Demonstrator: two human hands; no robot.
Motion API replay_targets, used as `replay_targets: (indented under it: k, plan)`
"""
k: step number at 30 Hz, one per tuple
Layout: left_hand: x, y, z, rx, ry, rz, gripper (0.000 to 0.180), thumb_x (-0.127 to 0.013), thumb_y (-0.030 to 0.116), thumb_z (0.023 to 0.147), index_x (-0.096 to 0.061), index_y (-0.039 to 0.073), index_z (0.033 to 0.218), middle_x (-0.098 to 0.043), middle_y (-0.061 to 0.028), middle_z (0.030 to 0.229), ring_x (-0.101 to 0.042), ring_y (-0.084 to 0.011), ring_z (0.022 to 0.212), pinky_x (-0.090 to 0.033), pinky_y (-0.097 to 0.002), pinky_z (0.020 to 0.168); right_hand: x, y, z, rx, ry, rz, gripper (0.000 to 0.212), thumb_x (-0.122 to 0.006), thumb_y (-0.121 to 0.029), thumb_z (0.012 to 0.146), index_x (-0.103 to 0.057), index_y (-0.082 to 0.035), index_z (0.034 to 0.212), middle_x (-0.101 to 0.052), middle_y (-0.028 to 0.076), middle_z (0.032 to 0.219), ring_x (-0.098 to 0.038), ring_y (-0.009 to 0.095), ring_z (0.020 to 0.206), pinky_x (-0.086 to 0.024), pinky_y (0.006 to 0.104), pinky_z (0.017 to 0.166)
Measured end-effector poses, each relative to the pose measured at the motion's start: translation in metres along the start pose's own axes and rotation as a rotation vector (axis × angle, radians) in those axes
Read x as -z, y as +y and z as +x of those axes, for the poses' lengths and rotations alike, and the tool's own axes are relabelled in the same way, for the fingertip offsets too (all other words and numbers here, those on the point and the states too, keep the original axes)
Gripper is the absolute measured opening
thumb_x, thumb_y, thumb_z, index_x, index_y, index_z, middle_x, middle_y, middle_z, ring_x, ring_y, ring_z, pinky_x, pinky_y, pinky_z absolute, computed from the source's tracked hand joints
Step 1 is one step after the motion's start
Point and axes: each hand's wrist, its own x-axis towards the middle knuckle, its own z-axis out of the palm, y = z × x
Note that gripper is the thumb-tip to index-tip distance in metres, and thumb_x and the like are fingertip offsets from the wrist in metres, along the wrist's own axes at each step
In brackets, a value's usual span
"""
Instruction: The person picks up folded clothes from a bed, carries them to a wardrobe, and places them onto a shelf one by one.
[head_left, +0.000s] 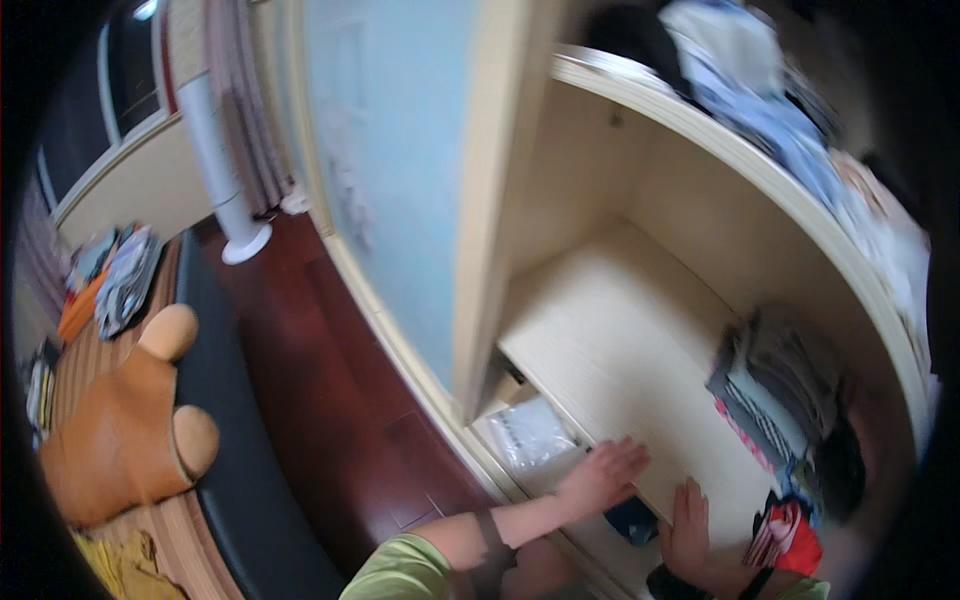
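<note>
We've got both hands at the front edge of the shelf (610, 320). Left hand (600, 478): fingers stretched out over that edge, nothing seen in the grip; whether it touches the surface, we can't tell. Right hand (687, 525): wide, fingers extended onto the shelf just right of the left hand, nothing seen held. Folded clothes (785, 390) are stacked toward the shelf's right end, apart from our fingers. Red garment (795, 535) sits at the shelf's front right. Working room: a pale stretch from the shelf's left end to the stack, open at the front. Limits: upright panel (505, 210) on the shelf's left, upper board (740, 145) overhead. Plastic bag (530, 432) is below the shelf, at its left front. Dark red floor (330, 400) lies left of the shelf, past the blue door (400, 180).
</note>
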Motion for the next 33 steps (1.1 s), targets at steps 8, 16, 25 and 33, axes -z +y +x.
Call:
replay_targets:
  k: [8,16,25,33]
  plan:
    - [0.059,0.051,-0.043,0.258,-0.27,-0.369,0.041,-0.055,0.023,0.082,-0.05,0.011,0.121,-0.044,-0.01,0.131,-0.037,-0.0265,0.126,-0.027,-0.0425,0.105,0.018,0.023,-0.025,0.119,-0.152,0.04,0.078,-0.064,-0.017,0.075,-0.022,0.01,0.135,-0.021,0.028,0.14,-0.021,0.043,0.128,-0.019,0.0461,0.107]
    - [0.211,0.123,-0.177,0.835,-0.201,-0.455,0.034,-0.055,0.022,0.082,-0.056,0.006,0.113,-0.062,-0.0171,0.099,-0.058,-0.0353,0.093,-0.045,-0.0441,0.083,0.078,0.013,-0.014,0.176,-0.23,-0.003,0.063,-0.055,-0.018,0.08,-0.029,0.006,0.133,-0.026,0.026,0.137,-0.027,0.044,0.125,-0.025,0.0485,0.103]
    - [0.413,0.268,-0.32,1.618,0.015,-0.35,0.04,-0.05,0.03,0.085,-0.054,0.007,0.117,-0.06,-0.019,0.106,-0.058,-0.0345,0.098,-0.045,-0.0421,0.086,0.128,-0.117,0.058,0.376,-0.845,0.025,0.038,-0.052,-0.021,0.08,-0.052,0.001,0.112,-0.05,0.025,0.115,-0.047,0.041,0.109,-0.037,0.0452,0.093]
    - [0.511,0.252,-0.357,1.808,0.226,-0.421,0.049,-0.056,0.04,0.083,-0.055,0.006,0.117,-0.061,-0.0198,0.107,-0.059,-0.0326,0.099,-0.047,-0.0386,0.085,0.243,-0.387,0.14,0.848,-0.99,0.396,0.032,-0.049,-0.028,0.087,-0.06,-0.007,0.109,-0.062,0.017,0.103,-0.058,0.033,0.099,-0.046,0.0373,0.085]
